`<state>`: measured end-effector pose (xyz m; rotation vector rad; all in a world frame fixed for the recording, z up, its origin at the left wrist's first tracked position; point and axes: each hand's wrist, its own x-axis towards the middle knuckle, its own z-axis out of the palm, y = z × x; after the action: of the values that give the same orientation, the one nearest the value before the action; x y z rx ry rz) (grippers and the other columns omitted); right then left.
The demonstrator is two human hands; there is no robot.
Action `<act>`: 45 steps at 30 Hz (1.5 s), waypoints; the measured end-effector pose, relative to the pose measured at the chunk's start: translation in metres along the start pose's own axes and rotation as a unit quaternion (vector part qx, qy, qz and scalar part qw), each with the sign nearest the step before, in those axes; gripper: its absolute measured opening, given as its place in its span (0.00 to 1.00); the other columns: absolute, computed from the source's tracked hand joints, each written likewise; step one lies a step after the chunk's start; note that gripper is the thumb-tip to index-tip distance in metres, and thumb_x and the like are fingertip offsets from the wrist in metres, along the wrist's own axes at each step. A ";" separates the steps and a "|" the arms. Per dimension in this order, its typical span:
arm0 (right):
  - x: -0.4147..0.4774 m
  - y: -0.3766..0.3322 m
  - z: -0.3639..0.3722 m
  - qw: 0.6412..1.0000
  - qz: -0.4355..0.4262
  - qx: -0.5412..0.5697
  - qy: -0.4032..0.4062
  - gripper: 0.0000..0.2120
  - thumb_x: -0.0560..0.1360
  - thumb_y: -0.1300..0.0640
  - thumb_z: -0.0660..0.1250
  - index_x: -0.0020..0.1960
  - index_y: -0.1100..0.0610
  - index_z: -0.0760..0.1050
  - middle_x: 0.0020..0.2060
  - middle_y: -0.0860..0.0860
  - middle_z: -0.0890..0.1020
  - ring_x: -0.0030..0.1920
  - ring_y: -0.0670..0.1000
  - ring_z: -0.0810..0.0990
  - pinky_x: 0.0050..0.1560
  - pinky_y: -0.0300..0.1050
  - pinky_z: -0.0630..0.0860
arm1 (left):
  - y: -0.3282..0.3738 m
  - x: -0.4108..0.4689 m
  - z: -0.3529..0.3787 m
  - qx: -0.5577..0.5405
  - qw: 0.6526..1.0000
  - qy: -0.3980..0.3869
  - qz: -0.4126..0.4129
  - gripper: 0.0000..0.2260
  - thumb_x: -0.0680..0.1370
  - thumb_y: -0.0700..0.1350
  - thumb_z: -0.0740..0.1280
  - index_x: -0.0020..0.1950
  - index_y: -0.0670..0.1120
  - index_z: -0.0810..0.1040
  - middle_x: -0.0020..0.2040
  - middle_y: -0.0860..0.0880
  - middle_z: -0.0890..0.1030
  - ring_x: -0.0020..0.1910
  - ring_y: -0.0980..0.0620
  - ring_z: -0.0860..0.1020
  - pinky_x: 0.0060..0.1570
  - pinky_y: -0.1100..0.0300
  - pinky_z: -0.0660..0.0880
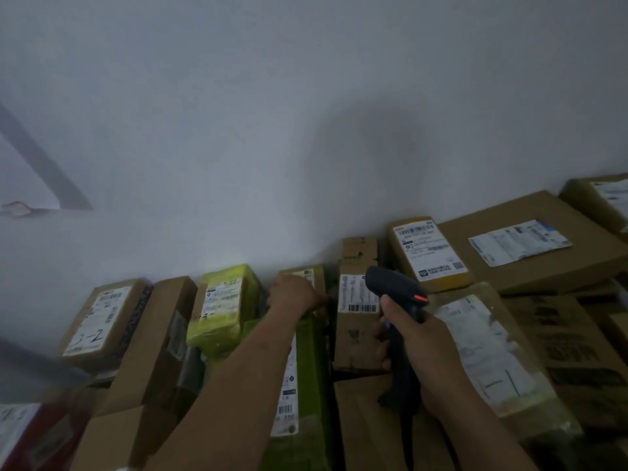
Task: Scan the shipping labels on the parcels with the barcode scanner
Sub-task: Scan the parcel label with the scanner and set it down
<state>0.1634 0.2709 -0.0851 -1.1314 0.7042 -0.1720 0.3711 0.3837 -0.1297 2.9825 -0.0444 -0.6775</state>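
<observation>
The right hand [419,338] holds the black barcode scanner [394,290] by its handle, fingers wrapped closely round it, with an orange mark on the scanner just above them. The scanner's head points away from those fingers, over the shipping label [356,295] on a narrow brown parcel [355,338] lying just left of them. The left hand [294,294] lies over the far end of a long green parcel [307,362]. Its fingers [319,297] bend toward the gap beside the brown parcel, but in this dim, soft view I cannot tell whether they grip anything. Left of those fingers lies a yellow-green parcel [222,311]. Right of the scanner-holding fingers is a clear-bagged parcel [482,351], and beyond them a yellow parcel [430,256] sits against the wall [306,130].
</observation>
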 end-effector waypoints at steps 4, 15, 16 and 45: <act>0.007 0.000 0.000 1.000 0.004 0.020 -0.010 0.17 0.70 0.45 0.73 0.41 0.61 0.80 0.35 0.61 0.83 0.28 0.56 0.77 0.30 0.47 0.74 | 0.005 0.001 0.004 0.001 0.998 -0.028 -0.049 0.63 0.63 0.75 0.69 0.79 0.38 0.43 0.75 0.35 0.60 0.72 0.35 0.64 0.67 0.41 0.67; -0.010 -0.012 -0.003 0.999 -0.001 0.029 -0.045 0.15 0.73 0.50 0.70 0.47 0.62 0.80 0.40 0.57 0.84 0.26 0.50 0.77 0.25 0.43 0.73 | -0.011 -0.038 -0.021 -0.232 0.967 0.101 -0.004 0.50 0.67 0.65 0.73 0.79 0.51 0.49 0.71 0.36 0.63 0.69 0.34 0.66 0.66 0.40 0.69; -0.014 -0.015 -0.004 0.998 -0.005 0.029 -0.051 0.15 0.72 0.49 0.70 0.47 0.62 0.80 0.41 0.58 0.84 0.27 0.51 0.77 0.26 0.44 0.74 | -0.014 -0.044 -0.029 -0.269 0.958 0.102 0.002 0.52 0.64 0.66 0.72 0.79 0.50 0.50 0.71 0.36 0.63 0.69 0.35 0.66 0.66 0.40 0.70; -0.299 -0.062 0.020 0.991 -0.069 0.045 -0.109 0.27 0.68 0.46 0.71 0.61 0.62 0.76 0.52 0.60 0.84 0.50 0.58 0.85 0.40 0.48 0.82 | -0.187 -0.361 -0.094 -0.548 0.794 -0.011 0.263 0.34 0.62 0.53 0.80 0.65 0.64 0.71 0.62 0.52 0.80 0.60 0.49 0.80 0.56 0.49 0.80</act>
<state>-0.0432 0.3984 0.1015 -1.0930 0.4216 -0.1919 0.0877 0.5933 0.0935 1.7095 -0.3377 -0.4203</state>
